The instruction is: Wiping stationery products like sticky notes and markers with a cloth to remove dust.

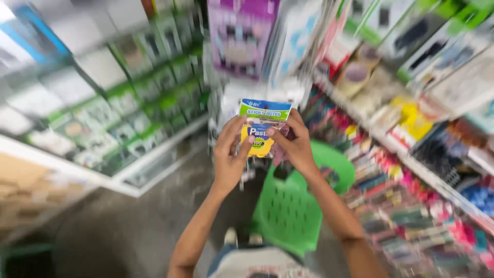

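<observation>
Both my hands hold up a small clear packet of sticky notes with a green and blue header card and a yellow label. My left hand grips its left side with fingers curled on the front. My right hand grips the right side, thumb pressing the front. The packet is upright in front of me, roughly at the middle of the view.
A green plastic chair stands just below my hands. Shelves of green-and-white boxes run along the left. Racks of colourful stationery fill the right. Hanging packets are straight ahead. Grey floor lies below left.
</observation>
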